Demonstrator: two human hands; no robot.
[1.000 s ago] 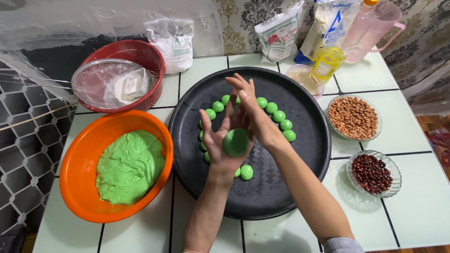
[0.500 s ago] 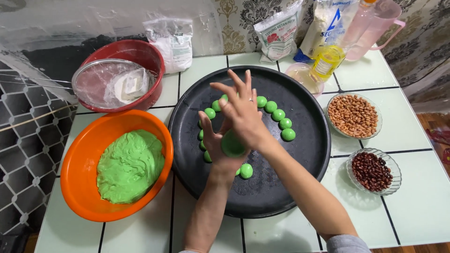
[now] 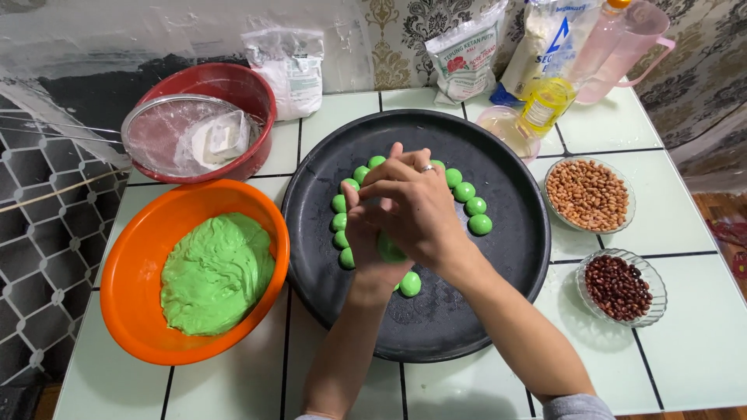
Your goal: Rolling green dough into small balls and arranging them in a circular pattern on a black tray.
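My right hand [image 3: 416, 210] lies pressed flat over my left hand [image 3: 372, 241], with the soft round green dough ball [image 3: 389, 250] squeezed between my palms.

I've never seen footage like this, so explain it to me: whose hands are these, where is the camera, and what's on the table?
The camera sits on a person's head and looks down at their own bare hands. The right hand lies over the left hand, pressing a green dough piece between the palms. Below them is a round black tray with small green dough balls in an arc. An orange bowl of green dough sits to the left, and dishes of peanuts and red beans to the right.
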